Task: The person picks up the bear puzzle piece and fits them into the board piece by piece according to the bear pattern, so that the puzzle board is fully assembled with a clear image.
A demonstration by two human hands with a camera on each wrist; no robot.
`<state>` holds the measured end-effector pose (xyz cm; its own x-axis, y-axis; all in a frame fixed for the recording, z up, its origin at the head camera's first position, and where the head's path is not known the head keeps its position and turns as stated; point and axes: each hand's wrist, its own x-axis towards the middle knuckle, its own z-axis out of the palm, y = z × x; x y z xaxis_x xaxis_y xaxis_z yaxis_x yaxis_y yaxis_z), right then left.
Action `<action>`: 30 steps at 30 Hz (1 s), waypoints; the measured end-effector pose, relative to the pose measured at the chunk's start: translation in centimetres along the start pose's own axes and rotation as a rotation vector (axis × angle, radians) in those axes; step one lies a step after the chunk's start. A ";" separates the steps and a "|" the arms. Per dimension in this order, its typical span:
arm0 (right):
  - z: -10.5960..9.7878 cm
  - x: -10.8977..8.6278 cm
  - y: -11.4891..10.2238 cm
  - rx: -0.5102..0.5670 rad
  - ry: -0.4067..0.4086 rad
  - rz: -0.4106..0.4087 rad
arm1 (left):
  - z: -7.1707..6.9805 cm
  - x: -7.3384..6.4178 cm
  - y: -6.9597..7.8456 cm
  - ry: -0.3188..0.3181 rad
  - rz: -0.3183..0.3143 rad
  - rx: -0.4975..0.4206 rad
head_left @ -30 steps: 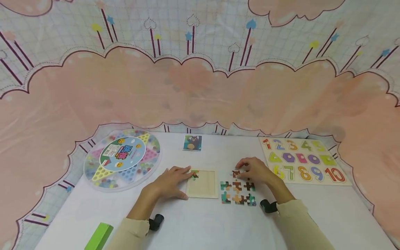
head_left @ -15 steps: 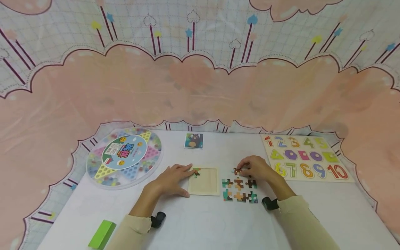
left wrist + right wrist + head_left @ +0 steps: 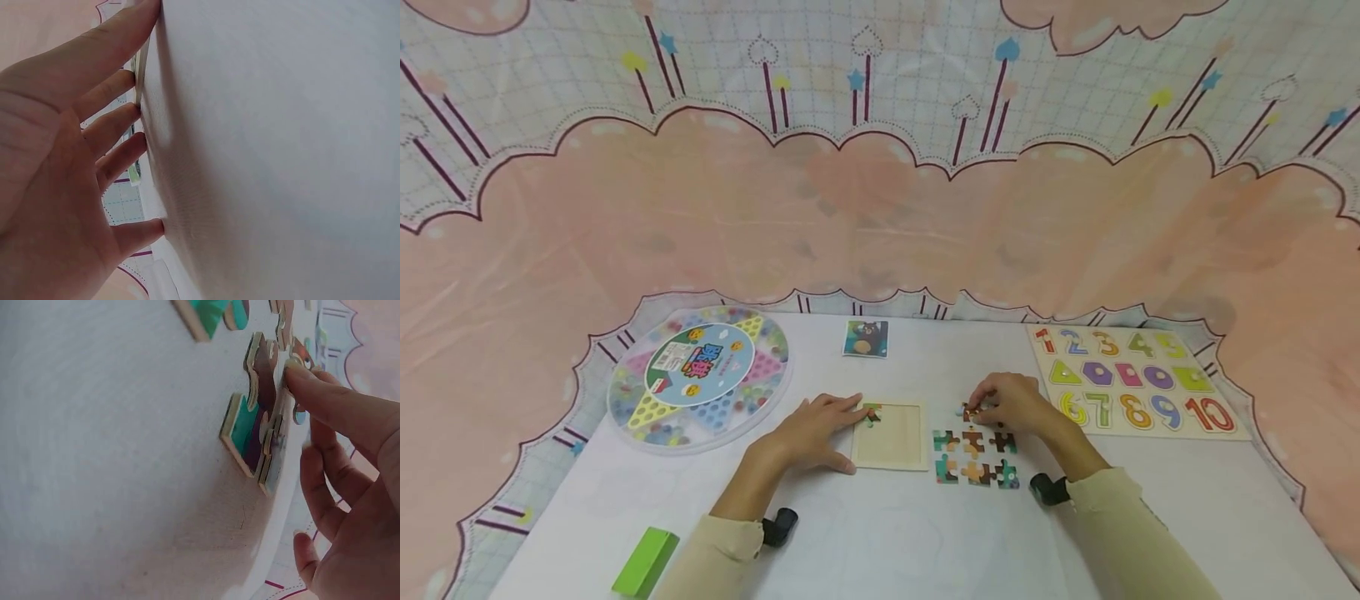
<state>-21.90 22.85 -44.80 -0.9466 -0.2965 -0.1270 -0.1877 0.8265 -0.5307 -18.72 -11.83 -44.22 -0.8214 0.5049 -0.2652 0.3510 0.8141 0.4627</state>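
Observation:
My left hand [image 3: 812,429] rests at the left side of a square wooden puzzle tray [image 3: 898,442], its thumb at the lower left corner and fingertips along the upper left edge. One green and brown jigsaw piece [image 3: 872,414] lies in the tray's upper left corner. To the right of the tray, my right hand [image 3: 1015,404] pinches a brown jigsaw piece [image 3: 968,411] between thumb and fingers, low over the table. Beneath it lie rows of loose jigsaw pieces [image 3: 973,442]; the hand partly hides the top row. The left wrist view shows the left hand's fingers [image 3: 112,128] fairly straight.
A small bear picture card [image 3: 865,338] lies behind the tray. At the left is a round Chinese checkers set [image 3: 700,379], with a green box [image 3: 646,562] nearer the front. A number and shape board [image 3: 1138,383] lies at the back right, close to the right hand.
The head view has shifted slightly. My right thumb and fingers have closed on the brown piece at nearly the same spot; the left hand keeps its place at the tray.

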 end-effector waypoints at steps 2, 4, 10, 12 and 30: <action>-0.1 0.0 0.0 0.009 -0.001 0.002 | 0.0 0.0 0.0 0.002 0.001 0.000; -0.1 0.0 0.0 0.027 -0.005 0.009 | 0.0 0.0 0.0 0.003 0.001 -0.007; -0.4 -0.1 -0.2 0.046 -0.035 0.003 | 0.1 0.1 0.0 0.001 0.005 -0.010; -0.6 -0.1 -0.2 0.053 -0.051 -0.003 | 0.1 0.1 0.0 0.001 0.007 -0.007; -1.3 0.5 -1.9 0.186 -0.073 -0.125 | -0.1 0.1 -0.2 -0.016 0.009 0.022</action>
<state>-22.36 21.76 -42.73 -0.8964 -0.4300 -0.1075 -0.2439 0.6811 -0.6904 -18.91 -11.95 -44.25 -0.8107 0.5170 -0.2748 0.3686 0.8154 0.4464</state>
